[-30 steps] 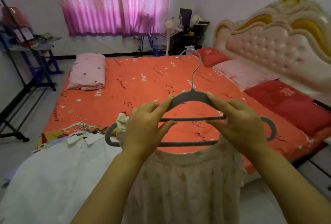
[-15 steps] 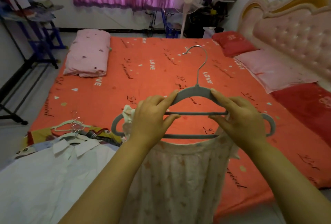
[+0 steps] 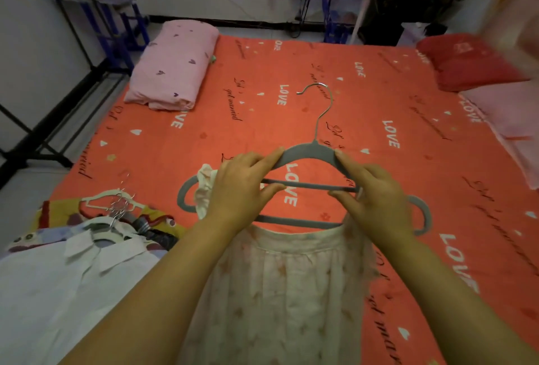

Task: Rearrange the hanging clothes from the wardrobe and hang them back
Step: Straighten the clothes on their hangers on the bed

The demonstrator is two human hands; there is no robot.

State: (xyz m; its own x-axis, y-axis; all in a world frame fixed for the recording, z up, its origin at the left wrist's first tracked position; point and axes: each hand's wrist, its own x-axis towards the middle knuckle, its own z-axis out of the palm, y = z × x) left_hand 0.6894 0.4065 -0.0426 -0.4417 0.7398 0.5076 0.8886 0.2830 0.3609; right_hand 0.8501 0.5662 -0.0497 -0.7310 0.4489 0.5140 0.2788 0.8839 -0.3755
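A grey hanger (image 3: pixel 309 153) with a metal hook is held above the bed, hook pointing away from me. My left hand (image 3: pixel 239 186) grips its left shoulder and upper bar. My right hand (image 3: pixel 376 195) grips the right shoulder and the same bar. A pale, star-printed dress (image 3: pixel 285 291) hangs from the hanger toward me, its frilled strap bunched by my left hand. To the left, a white collared shirt (image 3: pixel 58 291) lies on the bed on a hanger, beside a pile of other hangers (image 3: pixel 116 207) and colourful clothes.
The bed has an orange sheet (image 3: pixel 262 108) printed with "LOVE". A folded pink blanket (image 3: pixel 175 67) lies at its far left, red and pink pillows (image 3: pixel 466 64) at the right. A black clothes rack (image 3: pixel 43 79) stands on the floor to the left. Pink curtains hang behind.
My view has tilted downward and nearer the bed. The hanger with the dress has lowered toward the sheet, both hands keeping the same grip.
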